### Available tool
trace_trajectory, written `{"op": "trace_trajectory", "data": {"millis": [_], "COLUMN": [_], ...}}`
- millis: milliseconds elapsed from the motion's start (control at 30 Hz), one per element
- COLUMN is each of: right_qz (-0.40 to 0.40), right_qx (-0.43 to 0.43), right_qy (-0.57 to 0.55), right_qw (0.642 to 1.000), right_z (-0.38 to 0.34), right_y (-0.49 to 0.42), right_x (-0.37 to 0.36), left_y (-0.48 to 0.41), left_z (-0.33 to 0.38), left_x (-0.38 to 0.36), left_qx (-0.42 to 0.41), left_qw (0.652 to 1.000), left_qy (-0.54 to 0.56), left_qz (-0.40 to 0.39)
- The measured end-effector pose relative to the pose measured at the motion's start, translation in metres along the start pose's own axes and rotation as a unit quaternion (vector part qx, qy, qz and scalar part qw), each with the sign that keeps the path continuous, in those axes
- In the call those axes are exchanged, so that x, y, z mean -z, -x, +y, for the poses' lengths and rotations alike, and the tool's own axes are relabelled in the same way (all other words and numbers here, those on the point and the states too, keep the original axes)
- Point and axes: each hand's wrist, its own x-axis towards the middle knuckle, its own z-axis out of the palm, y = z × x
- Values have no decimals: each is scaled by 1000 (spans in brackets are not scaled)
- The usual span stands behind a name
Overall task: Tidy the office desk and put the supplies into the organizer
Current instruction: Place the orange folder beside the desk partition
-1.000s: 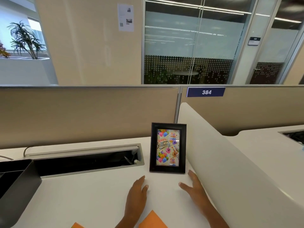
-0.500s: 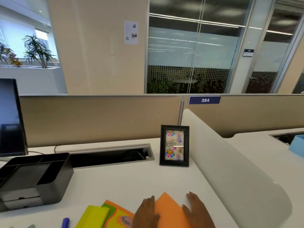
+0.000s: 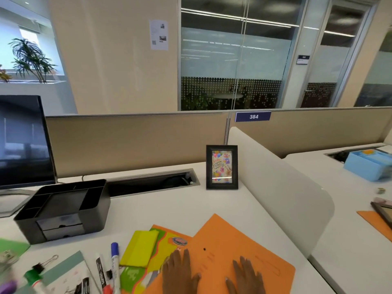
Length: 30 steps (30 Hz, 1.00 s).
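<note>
Both hands lie flat on an orange folder (image 3: 239, 247) at the desk's near edge: my left hand (image 3: 180, 272) on its left part, my right hand (image 3: 246, 276) on the middle, fingers straight. A black desk organizer (image 3: 63, 211) with several empty compartments stands to the left. Between it and the folder lie a yellow-green sticky pad (image 3: 141, 248), a blue-capped marker (image 3: 114, 262), a second marker (image 3: 100, 272), a binder clip (image 3: 45, 264) and a colourful booklet (image 3: 161, 249) partly under the folder.
A black picture frame (image 3: 221, 167) with a birthday card stands at the back right beside a white divider (image 3: 286, 194). A monitor (image 3: 23, 141) stands at the left, a cable slot (image 3: 152, 182) behind. A pale notebook (image 3: 70, 270) lies front left. The neighbouring desk holds a blue box (image 3: 369, 166).
The view pulled back from the picture frame. Both hands drew away from the frame toward me and now rest on the orange folder; the organizer and scattered supplies came into view.
</note>
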Motion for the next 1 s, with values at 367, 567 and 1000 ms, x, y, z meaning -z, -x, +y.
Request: {"op": "trace_trajectory", "data": {"millis": [367,567,1000], "right_qz": [-148,-153,-16], "right_qx": [-25,-54,-221], "right_qy": [-11,-35,-333], "right_qw": [989,986,917], "right_z": [-10,-11,17], "right_y": [62,67,43], "right_x": [23,38,79], "left_y": [30,20,8], "left_z": [-26,-41,-41], "left_x": [5,16,56], "left_qx": [45,48,59], "left_qw": [998,980,810], "left_qy": [23,192,583], "left_qz": [49,24,-14]}}
